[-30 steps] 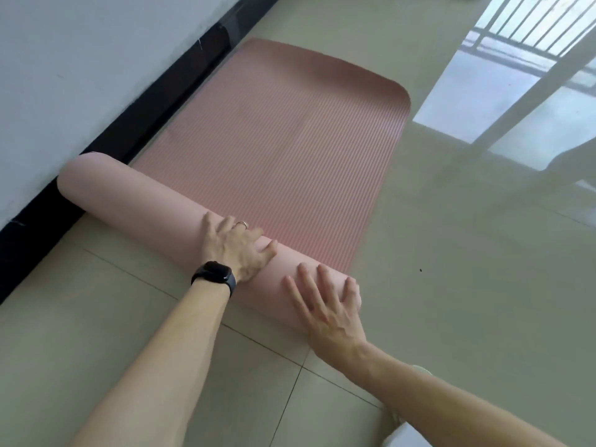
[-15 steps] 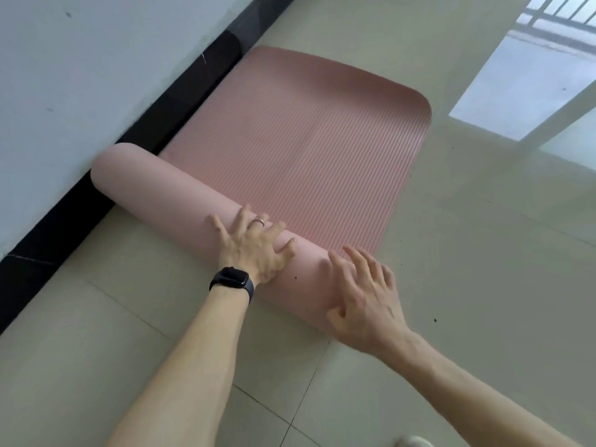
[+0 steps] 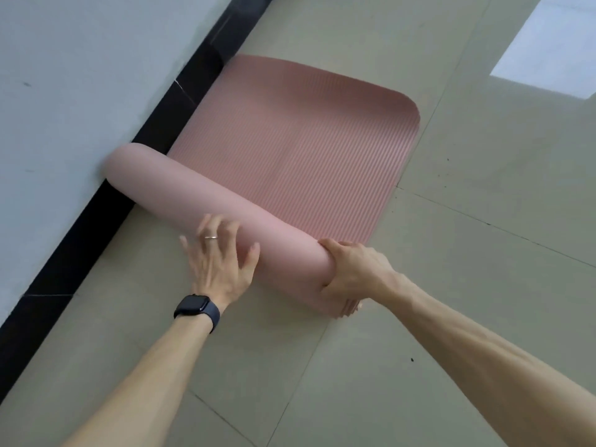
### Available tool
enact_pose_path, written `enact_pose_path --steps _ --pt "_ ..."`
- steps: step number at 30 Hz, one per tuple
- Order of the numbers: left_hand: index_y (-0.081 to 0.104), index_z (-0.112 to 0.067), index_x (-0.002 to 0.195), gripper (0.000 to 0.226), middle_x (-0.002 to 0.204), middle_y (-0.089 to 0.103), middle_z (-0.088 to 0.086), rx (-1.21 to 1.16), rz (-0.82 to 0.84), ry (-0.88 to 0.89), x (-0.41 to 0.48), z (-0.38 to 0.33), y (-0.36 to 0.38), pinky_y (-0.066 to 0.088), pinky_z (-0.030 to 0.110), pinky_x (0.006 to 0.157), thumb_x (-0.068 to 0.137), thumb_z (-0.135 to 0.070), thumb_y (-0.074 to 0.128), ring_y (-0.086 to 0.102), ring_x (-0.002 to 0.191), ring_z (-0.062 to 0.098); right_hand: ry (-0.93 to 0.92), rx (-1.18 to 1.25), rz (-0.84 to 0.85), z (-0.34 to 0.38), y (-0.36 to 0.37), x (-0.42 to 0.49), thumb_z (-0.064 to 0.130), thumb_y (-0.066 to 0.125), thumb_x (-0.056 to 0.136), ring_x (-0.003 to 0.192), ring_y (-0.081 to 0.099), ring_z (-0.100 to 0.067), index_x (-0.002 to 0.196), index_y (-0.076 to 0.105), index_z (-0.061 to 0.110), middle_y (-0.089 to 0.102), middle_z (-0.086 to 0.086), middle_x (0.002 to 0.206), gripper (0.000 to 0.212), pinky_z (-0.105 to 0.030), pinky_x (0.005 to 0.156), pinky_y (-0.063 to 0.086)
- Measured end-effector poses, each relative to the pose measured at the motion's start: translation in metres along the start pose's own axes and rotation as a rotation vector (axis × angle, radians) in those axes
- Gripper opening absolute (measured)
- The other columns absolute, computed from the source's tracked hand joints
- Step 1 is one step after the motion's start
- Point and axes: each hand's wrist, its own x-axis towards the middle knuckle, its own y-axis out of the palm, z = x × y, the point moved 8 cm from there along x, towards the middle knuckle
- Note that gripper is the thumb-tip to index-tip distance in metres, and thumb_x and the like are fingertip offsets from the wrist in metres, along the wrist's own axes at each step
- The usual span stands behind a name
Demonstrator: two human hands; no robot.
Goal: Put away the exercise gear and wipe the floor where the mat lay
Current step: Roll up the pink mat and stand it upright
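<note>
Beside the grey wall (image 3: 64,91) and black skirting (image 3: 106,217), the pink foam mat (image 3: 306,150) lies on the tiled floor (image 3: 467,285): near part wound into a fat smooth roll, far part flat, finely ribbed, round-cornered. The left hand (image 3: 219,266), fingers (image 3: 209,227) straight and spread, presses the roll's middle; the right hand (image 3: 353,272) clasps its end. It looks light, soft and springy, apt to unwind unless held across the roll.

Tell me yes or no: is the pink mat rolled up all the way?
No: a flat ribbed stretch of the mat lies unrolled on the floor beyond the part that the right hand grips.
</note>
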Motion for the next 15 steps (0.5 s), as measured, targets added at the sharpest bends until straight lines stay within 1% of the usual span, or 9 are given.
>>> enact_pose_path --steps 2,3,5,7,8,11,13,14,15 --pt "0.013 -0.037 0.156 0.078 0.164 0.000 -0.006 0.001 0.241 -0.094 -0.012 0.007 0.017 0.019 0.079 0.104 0.088 -0.070 0.036 0.004 0.151 0.039 0.088 0.069 0.033 -0.027 -0.015 0.019 0.057 0.067 0.052 0.095 0.060 -0.022 0.125 0.047 0.045 0.060 0.010 0.105 0.077 -0.037 0.076 0.055" --pt "-0.004 -0.044 0.155 0.085 0.164 -0.017 -0.013 0.039 0.324 -0.087 -0.008 0.005 0.023 0.015 0.078 0.106 0.086 -0.077 0.034 -0.007 0.151 0.040 0.124 0.107 0.032 -0.038 -0.018 0.026 0.058 0.067 0.051 0.099 0.058 -0.022 0.127 0.049 0.045 0.056 0.009 0.109 0.079 -0.038 0.078 0.055" --pt "-0.019 -0.050 0.150 0.090 0.159 -0.029 -0.018 0.139 0.389 -0.031 0.021 -0.006 0.023 0.013 0.076 0.109 0.082 -0.085 0.028 -0.013 0.150 0.041 0.166 0.150 0.007 -0.051 -0.023 0.034 0.059 0.067 0.051 0.113 0.053 -0.025 0.136 0.043 0.045 0.048 0.006 0.126 0.090 -0.044 0.087 0.053" --pt "-0.017 -0.051 0.150 0.090 0.160 -0.026 -0.018 0.235 0.459 0.013 0.055 -0.020 0.015 0.013 0.076 0.110 0.079 -0.089 0.025 -0.010 0.149 0.044 0.183 0.133 -0.068 -0.055 -0.037 0.035 0.058 0.066 0.054 0.126 0.044 -0.029 0.143 0.035 0.044 0.041 0.004 0.141 0.096 -0.050 0.093 0.050" --pt "-0.014 -0.052 0.150 0.090 0.162 -0.022 -0.018 0.263 0.496 0.023 0.069 -0.026 0.011 0.013 0.076 0.109 0.078 -0.090 0.025 -0.008 0.149 0.044 0.192 0.112 -0.124 -0.056 -0.046 0.031 0.056 0.065 0.058 0.128 0.043 -0.030 0.144 0.034 0.042 0.040 0.003 0.144 0.092 -0.051 0.094 0.048" --pt "-0.003 -0.055 0.150 0.086 0.163 -0.014 -0.020 0.235 0.575 0.000 0.109 -0.044 0.016 0.013 0.080 0.105 0.076 -0.092 0.021 -0.015 0.150 0.038 0.208 0.057 -0.367 -0.055 -0.071 0.013 0.040 0.055 0.084 0.123 0.046 -0.030 0.137 0.046 0.028 0.048 0.000 0.141 0.055 -0.045 0.094 0.043" --pt "0.004 -0.055 0.151 0.084 0.164 -0.010 -0.020 0.163 0.588 -0.044 0.134 -0.063 0.024 0.011 0.083 0.103 0.076 -0.092 0.015 -0.024 0.148 0.034 0.106 0.009 -0.481 -0.041 -0.078 -0.001 0.032 0.050 0.093 0.119 0.047 -0.031 0.132 0.051 0.020 0.052 -0.002 0.137 0.040 -0.042 0.092 0.043" --pt "0.008 -0.054 0.151 0.084 0.164 -0.006 -0.019 0.147 0.575 -0.061 0.149 -0.072 0.026 0.009 0.084 0.102 0.077 -0.092 0.013 -0.026 0.148 0.033 0.004 -0.022 -0.495 -0.031 -0.078 -0.006 0.035 0.050 0.093 0.120 0.046 -0.034 0.131 0.051 0.017 0.052 -0.004 0.138 0.042 -0.044 0.095 0.043" --pt "0.013 -0.052 0.151 0.083 0.165 -0.001 -0.018 0.154 0.576 -0.074 0.163 -0.081 0.029 0.007 0.085 0.100 0.078 -0.091 0.012 -0.026 0.148 0.033 -0.092 -0.090 -0.470 -0.026 -0.075 -0.009 0.040 0.051 0.090 0.125 0.043 -0.038 0.135 0.048 0.014 0.048 -0.008 0.142 0.052 -0.049 0.100 0.041"
